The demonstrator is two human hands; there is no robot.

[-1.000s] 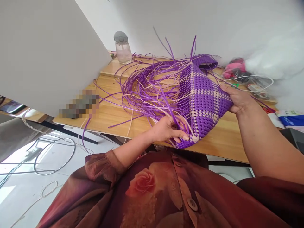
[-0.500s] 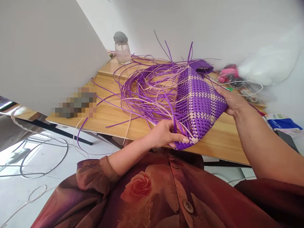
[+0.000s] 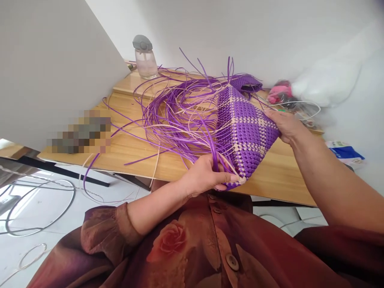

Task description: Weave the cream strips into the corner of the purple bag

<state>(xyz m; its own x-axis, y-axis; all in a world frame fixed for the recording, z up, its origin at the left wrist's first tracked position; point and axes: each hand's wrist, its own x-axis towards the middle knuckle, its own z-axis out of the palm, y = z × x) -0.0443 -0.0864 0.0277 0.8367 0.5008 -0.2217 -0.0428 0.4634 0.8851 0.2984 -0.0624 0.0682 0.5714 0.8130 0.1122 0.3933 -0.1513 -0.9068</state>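
The weave [image 3: 253, 134] was at the near edge of the table [image 3: 280, 182], tilted, with one corner pointing down toward the person; whether it rested on the table or hung just above could not be told. The left hand [image 3: 210, 174] pinched that corner, its thumb beside a cream knot [image 3: 241, 181] and a few strips [image 3: 214, 154] caught in its curled fingers. The right hand [image 3: 283, 124] gripped the far right edge, thumb on top, the other fingers mostly hidden. Loose strands [image 3: 187, 85] spread from the left side in a tangled sweep. The step in hand looked like steadying and shaping the corner among unwoven ends; the next move seemed to call for a firm right-hand hold and one strip singled out cleanly at the knot. Farther back lay a purple piece [image 3: 238, 82], with a bottle [image 3: 146, 64] to its left and a white bag [image 3: 322, 86] to its right
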